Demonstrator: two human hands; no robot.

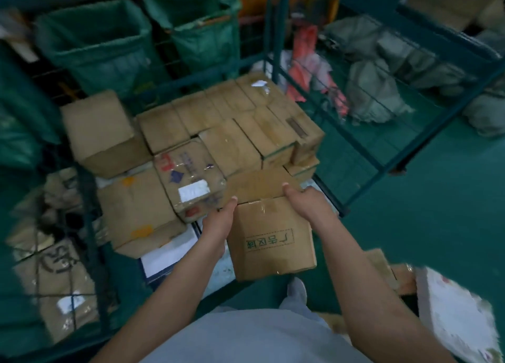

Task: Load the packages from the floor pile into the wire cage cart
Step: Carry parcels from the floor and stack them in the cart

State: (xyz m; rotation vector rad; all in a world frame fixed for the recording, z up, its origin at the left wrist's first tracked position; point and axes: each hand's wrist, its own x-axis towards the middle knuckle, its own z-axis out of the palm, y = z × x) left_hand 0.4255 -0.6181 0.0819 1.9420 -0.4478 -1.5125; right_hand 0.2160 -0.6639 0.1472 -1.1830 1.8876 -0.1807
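A brown cardboard box (270,237) with green printed characters hangs between my two hands at the open front of the wire cage cart (273,29). My left hand (221,220) holds its left side, thumb lying along the top edge. My right hand (306,201) grips its right upper corner, thumb on top and fingers curled down the far side. Beyond it the cart floor carries several taped cardboard boxes (232,127), packed side by side, one with a white label (194,189).
Green sacks (101,43) hang behind the cart. Another green wire cage (388,133) with grey and red bags stands to the right. A cage with boxes (62,278) is at left. Loose packages (453,313) lie on the green floor at right, by my feet.
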